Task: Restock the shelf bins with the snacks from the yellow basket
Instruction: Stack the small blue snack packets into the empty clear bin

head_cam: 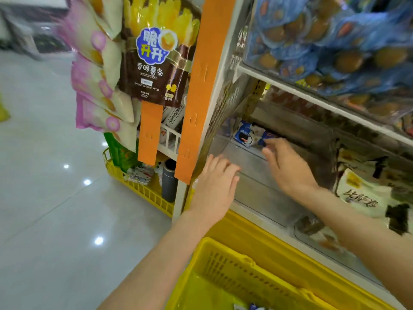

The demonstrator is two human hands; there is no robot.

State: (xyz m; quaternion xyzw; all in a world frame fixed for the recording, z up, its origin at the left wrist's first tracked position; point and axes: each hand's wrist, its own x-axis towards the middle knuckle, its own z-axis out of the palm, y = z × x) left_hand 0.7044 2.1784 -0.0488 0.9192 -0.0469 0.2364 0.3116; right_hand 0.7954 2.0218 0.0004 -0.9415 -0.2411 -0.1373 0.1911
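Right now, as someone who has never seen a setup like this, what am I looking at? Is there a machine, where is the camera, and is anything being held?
There is no machine here, just a person's two bare hands. The single picture comes from a camera worn on the person's head, looking forward and down. Both hands reach into a clear shelf bin. The left hand is near its front, and the right hand stretches toward the blue-and-white snack packets at the back. The fingers look fairly straight and neither hand plainly holds anything. Blur hides whether the right hand touches a packet. Below is the yellow basket the snacks come from.
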